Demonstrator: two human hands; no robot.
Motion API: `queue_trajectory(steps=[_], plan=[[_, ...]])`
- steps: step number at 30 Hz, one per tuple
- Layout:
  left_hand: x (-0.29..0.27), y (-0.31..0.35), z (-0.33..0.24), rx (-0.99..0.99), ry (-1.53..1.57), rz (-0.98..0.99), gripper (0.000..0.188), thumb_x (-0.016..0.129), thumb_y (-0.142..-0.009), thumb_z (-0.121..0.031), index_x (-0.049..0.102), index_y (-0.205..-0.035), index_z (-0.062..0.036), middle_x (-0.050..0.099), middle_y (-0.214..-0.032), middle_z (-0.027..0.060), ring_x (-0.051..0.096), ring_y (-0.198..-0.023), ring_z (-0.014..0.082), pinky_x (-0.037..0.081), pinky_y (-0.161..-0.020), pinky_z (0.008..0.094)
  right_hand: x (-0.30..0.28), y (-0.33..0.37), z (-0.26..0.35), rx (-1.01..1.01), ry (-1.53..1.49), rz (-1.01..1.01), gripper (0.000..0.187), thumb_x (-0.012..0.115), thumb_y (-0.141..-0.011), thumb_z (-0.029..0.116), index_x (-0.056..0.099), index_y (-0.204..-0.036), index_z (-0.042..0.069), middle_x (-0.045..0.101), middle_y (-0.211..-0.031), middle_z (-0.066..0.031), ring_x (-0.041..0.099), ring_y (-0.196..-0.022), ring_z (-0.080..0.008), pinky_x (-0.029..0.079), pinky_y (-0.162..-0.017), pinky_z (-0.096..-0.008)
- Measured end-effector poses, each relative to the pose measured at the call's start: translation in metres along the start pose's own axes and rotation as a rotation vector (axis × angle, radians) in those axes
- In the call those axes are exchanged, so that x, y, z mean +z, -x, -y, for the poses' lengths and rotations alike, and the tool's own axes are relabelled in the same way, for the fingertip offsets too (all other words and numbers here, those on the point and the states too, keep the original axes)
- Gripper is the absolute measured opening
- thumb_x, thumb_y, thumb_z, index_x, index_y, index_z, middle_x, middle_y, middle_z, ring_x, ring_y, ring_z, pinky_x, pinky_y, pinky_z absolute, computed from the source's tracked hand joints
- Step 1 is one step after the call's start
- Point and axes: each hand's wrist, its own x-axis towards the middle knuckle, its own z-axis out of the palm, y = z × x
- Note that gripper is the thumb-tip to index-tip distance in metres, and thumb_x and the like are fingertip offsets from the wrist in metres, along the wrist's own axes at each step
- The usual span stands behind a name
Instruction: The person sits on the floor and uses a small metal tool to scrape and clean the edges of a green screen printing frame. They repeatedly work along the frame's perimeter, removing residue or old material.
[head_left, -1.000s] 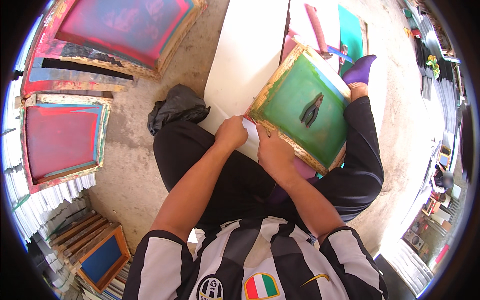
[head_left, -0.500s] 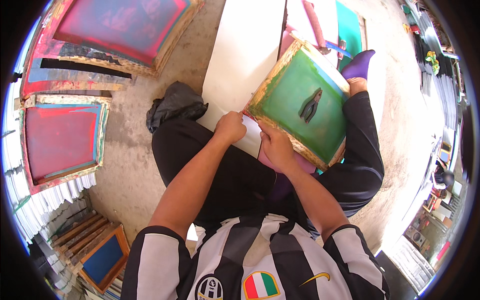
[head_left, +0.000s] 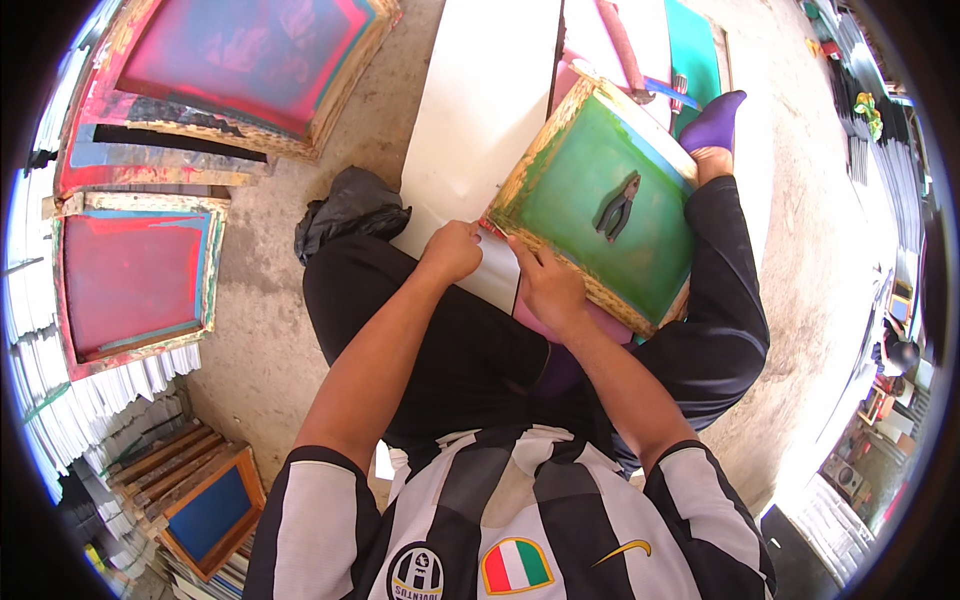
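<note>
A wooden screen-printing frame with green mesh (head_left: 575, 170) lies tilted in front of my crossed legs. Black-handled pliers (head_left: 618, 208) rest on its mesh. My left hand (head_left: 452, 250) is closed in a fist just off the frame's left corner; whatever its fingers grip is too small to make out. Along the frame's near edge lies my right hand (head_left: 552, 287), its index finger reaching toward that same corner and the other fingers curled. Something small and pale seems to be at its fingertip, but I cannot tell what.
Beyond the frame lie a hammer (head_left: 622, 50), a blue-handled tool (head_left: 668, 92) and a teal sheet (head_left: 692, 50). A white board (head_left: 470, 90) runs alongside. A black plastic bag (head_left: 352, 215) sits by my left knee. Pink-meshed screens (head_left: 135, 285) stand at left, above stacked wooden frames (head_left: 165, 465).
Both hands have shifted only slightly, still at the frame's left corner. My right index finger has moved a little closer to that corner. The pliers stay on the mesh.
</note>
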Motion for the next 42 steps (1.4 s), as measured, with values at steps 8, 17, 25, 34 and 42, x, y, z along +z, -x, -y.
queue_trajectory(steps=[8, 17, 25, 34, 42], plan=[[-0.003, -0.002, -0.009, -0.088, 0.013, 0.023, 0.047, 0.054, -0.085, -0.004, 0.07, -0.128, 0.0025, 0.074, -0.117, 0.0255, 0.07, -0.114, 0.0395, 0.052, -0.099, 0.0417, 0.011, 0.005, -0.013, 0.232, -0.621, -0.037, 0.031, 0.069, -0.099, 0.027, 0.067, -0.125, 0.01, 0.073, -0.103, -0.0196, 0.072, -0.092, -0.0391, 0.056, -0.081, -0.047], [-0.01, 0.006, -0.027, -0.149, -0.054, -0.011, 0.052, 0.059, -0.086, -0.008, 0.068, -0.137, -0.0103, 0.074, -0.125, 0.0153, 0.069, -0.118, 0.0356, 0.054, -0.101, 0.0447, 0.007, 0.003, -0.003, 0.236, -0.612, -0.076, 0.03, 0.061, -0.105, 0.028, 0.068, -0.127, 0.008, 0.074, -0.104, -0.0205, 0.071, -0.098, -0.0403, 0.054, -0.085, -0.047], [-0.019, 0.012, -0.044, -0.205, -0.085, 0.044, 0.065, 0.05, -0.083, -0.001, 0.06, -0.147, -0.0044, 0.073, -0.129, 0.019, 0.068, -0.122, 0.0354, 0.051, -0.105, 0.0416, 0.005, -0.004, -0.002, 0.155, -0.576, -0.114, 0.03, 0.058, -0.106, 0.026, 0.069, -0.129, 0.011, 0.075, -0.105, -0.0198, 0.071, -0.098, -0.0415, 0.054, -0.086, -0.0477], [0.009, -0.012, 0.005, -0.071, 0.212, 0.003, 0.031, 0.06, -0.089, -0.01, 0.074, -0.113, 0.0018, 0.075, -0.106, 0.0263, 0.071, -0.106, 0.0417, 0.054, -0.092, 0.0432, 0.01, -0.004, 0.025, 0.252, -0.616, -0.141, 0.028, 0.059, -0.102, 0.014, 0.071, -0.125, 0.004, 0.074, -0.112, -0.0226, 0.069, -0.103, -0.0447, 0.055, -0.089, -0.0498], [0.017, -0.016, 0.015, -0.035, 0.243, -0.048, 0.027, 0.059, -0.088, -0.01, 0.073, -0.108, 0.004, 0.073, -0.097, 0.028, 0.071, -0.096, 0.041, 0.053, -0.086, 0.0428, 0.027, -0.004, 0.006, 0.244, -0.763, -0.114, 0.03, 0.06, -0.103, 0.014, 0.071, -0.129, 0.004, 0.075, -0.115, -0.0225, 0.072, -0.105, -0.0391, 0.056, -0.091, -0.0431]])
